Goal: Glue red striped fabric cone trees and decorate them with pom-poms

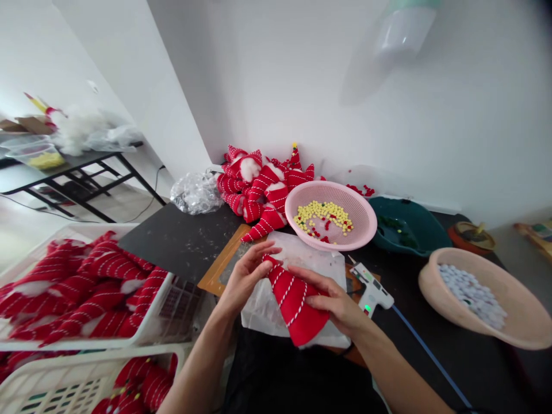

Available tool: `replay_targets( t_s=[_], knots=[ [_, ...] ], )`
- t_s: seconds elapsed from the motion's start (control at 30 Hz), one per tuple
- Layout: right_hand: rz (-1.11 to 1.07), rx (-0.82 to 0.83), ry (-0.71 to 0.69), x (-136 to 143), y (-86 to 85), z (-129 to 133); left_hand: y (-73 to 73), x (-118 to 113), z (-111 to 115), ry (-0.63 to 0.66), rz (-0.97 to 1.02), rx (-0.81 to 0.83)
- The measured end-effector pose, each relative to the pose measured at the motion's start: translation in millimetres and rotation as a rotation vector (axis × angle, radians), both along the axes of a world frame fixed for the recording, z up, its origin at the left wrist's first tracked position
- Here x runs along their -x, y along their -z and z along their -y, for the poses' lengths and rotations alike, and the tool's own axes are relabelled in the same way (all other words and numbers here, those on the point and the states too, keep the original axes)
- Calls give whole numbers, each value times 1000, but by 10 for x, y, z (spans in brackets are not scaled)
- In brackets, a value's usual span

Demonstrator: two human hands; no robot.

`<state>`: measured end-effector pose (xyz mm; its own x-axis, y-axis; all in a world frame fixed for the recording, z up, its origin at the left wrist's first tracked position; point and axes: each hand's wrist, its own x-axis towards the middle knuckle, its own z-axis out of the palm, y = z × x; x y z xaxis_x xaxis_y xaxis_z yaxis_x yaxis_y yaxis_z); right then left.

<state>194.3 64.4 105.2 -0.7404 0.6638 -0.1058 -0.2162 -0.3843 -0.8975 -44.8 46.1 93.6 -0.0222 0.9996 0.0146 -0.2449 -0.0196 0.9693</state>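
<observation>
A red felt cone hat (pixel 297 307) with white twisted cord stripes is held between my two hands, its tip up and left, its wide end toward me. My left hand (pixel 250 273) pinches it near the tip. Around its right side wraps my right hand (pixel 330 299), with the fingers on the front. Beneath lies a white sheet (pixel 259 310) over a brown-framed board (pixel 226 259). Just right of my right hand, a white glue gun (pixel 373 290) with a lit green light rests on the table, a blue cord running from it.
A pink basket (pixel 366 224) holds yellow and red pompoms; a teal basin (pixel 414 218) and a beige bowl (pixel 431 287) of white balls stand to the right. Stuffed red cones (pixel 259 190) pile up behind. White crates (pixel 142 333) of red cones stand left, beside the black table (pixel 172 236).
</observation>
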Motion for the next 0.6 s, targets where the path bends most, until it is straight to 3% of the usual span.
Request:
replay_targets(
  t_s=[0.13,0.23,0.37,0.47,0.6],
  knots=[
    [86,-193,103,-2,64,-8,117,-151,139,-102,99,-29],
    [181,-333,173,28,128,-12,194,-334,340,-98,20,-65],
    [291,-375,191,67,182,21,245,-516,546,-99,-285,-59],
    [411,-470,184,-42,166,71,301,-491,584,-95,-450,-73],
    [700,-721,451,-474,203,150,365,-309,601,-84,-739,-125]
  ],
)
